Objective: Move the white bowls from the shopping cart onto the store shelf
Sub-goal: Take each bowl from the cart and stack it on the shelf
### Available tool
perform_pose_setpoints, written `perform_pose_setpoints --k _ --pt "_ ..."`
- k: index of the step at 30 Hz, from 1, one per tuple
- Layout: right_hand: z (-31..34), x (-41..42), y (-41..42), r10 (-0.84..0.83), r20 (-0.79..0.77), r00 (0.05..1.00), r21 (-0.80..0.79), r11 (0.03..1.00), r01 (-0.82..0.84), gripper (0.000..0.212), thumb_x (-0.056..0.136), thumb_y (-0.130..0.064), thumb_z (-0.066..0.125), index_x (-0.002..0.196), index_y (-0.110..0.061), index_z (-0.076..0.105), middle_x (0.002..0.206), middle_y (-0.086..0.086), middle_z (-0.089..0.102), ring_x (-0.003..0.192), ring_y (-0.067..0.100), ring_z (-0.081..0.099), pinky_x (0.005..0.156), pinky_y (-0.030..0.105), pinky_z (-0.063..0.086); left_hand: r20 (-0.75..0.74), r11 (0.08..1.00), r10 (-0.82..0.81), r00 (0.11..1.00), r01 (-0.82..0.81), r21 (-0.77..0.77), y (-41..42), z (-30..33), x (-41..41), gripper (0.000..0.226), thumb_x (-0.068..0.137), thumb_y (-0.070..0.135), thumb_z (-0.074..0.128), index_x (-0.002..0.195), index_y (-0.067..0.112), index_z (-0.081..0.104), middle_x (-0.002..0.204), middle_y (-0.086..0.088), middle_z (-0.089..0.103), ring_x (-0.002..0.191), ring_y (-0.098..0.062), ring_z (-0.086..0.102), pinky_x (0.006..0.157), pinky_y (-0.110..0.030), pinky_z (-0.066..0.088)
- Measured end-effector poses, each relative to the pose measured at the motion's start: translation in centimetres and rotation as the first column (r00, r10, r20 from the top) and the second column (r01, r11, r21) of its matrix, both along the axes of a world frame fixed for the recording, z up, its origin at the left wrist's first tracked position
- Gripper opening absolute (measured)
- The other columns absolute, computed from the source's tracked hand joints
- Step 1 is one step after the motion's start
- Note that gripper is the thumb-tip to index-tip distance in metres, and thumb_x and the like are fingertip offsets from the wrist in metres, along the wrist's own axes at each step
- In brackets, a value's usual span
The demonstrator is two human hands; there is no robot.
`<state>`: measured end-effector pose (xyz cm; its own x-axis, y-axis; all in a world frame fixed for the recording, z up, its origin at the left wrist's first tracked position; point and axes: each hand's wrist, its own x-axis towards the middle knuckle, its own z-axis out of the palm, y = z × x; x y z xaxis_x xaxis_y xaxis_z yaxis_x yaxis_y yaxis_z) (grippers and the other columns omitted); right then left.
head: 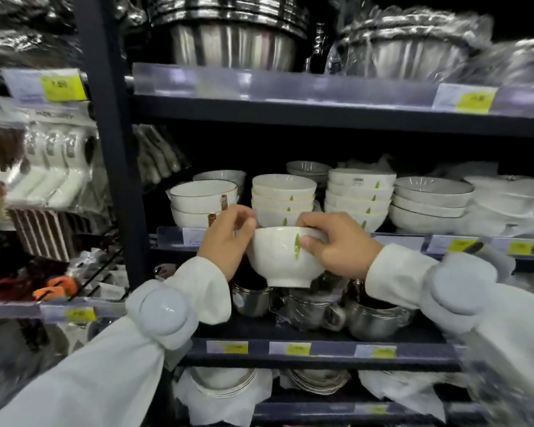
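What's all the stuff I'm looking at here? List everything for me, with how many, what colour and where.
held bowl: one, white with a green mark, in front of the middle shelf, gripped at the rim by both hands
stacked bowls: several stacks, white, on the middle shelf behind the held one
wide bowls: one stack of about three, white with dark rims, middle shelf, right
steel basins: stacked, silver, top shelf
metal cups: several, silver, shelf below the bowls
plates: stacks, white, wrapped in paper, bottom shelf
price tags: many, yellow, on the shelf edges
packaged utensils: several packs, left rack
left hand: one, white sleeve
right hand: one, white sleeve
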<state>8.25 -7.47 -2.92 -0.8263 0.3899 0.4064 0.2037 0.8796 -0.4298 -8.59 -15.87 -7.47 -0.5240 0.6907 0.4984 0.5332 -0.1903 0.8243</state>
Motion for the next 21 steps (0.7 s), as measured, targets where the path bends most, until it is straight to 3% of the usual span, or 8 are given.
perform_pose_setpoints --k 4,9,13,16,21 --pt "2.3 0.6 1.1 0.023 -0.089 0.996 0.059 0.998 -0.018 0.014 0.086 -0.010 0.051 0.077 -0.021 0.051 0.079 0.010 0.060 0.078 0.025 0.053 0.066 0.030 0.039 0.011 0.986 0.163 0.987 -0.163 0.028 1.5 1.3 -0.1 0.027 0.095 0.012 0.042 0.120 0.019 0.051 0.116 -0.002 0.052 0.108 -0.023 0.054 0.098 -0.051 0.047" --pt "4.0 0.8 1.9 0.020 -0.234 0.972 0.102 0.995 0.004 0.015 0.083 -0.011 0.053 0.075 -0.023 0.051 0.069 -0.010 0.053 0.070 0.004 0.050 0.059 0.011 0.035 -0.120 0.960 0.268 0.956 -0.275 -0.050 3.0 2.0 -0.4 0.048 0.087 0.007 0.057 0.132 0.016 0.044 0.133 -0.001 0.052 0.123 -0.019 0.050 0.107 -0.035 0.039" --pt "5.1 0.0 2.3 0.003 -0.311 0.950 0.162 0.985 0.050 0.021 0.083 -0.008 0.055 0.075 -0.027 0.049 0.073 -0.002 0.053 0.071 0.003 0.046 0.063 0.013 0.033 -0.189 0.951 0.279 0.941 -0.298 -0.080 4.5 3.1 -0.1 0.056 0.082 0.013 0.061 0.135 0.015 0.041 0.138 -0.007 0.048 0.128 -0.026 0.046 0.106 -0.040 0.038" --pt "5.7 -0.9 3.1 -0.024 -0.350 0.936 0.208 0.973 0.103 0.015 0.083 -0.007 0.057 0.077 -0.021 0.054 0.076 0.002 0.055 0.070 0.014 0.046 0.062 0.022 0.034 -0.217 0.944 0.269 0.938 -0.301 -0.133 5.8 3.5 0.2 0.059 0.083 0.020 0.061 0.136 0.012 0.038 0.139 -0.012 0.043 0.127 -0.032 0.043 0.101 -0.039 0.039" --pt "6.5 -2.8 5.2 -0.085 -0.389 0.917 0.260 0.945 0.198 0.006 0.081 -0.005 0.057 0.084 -0.009 0.060 0.079 0.007 0.058 0.077 0.024 0.049 0.072 0.032 0.041 -0.226 0.935 0.246 0.943 -0.292 -0.202 7.8 4.2 -0.4 0.080 0.081 0.026 0.066 0.146 0.011 0.021 0.149 -0.012 0.029 0.138 -0.028 0.029 0.111 -0.037 0.029"
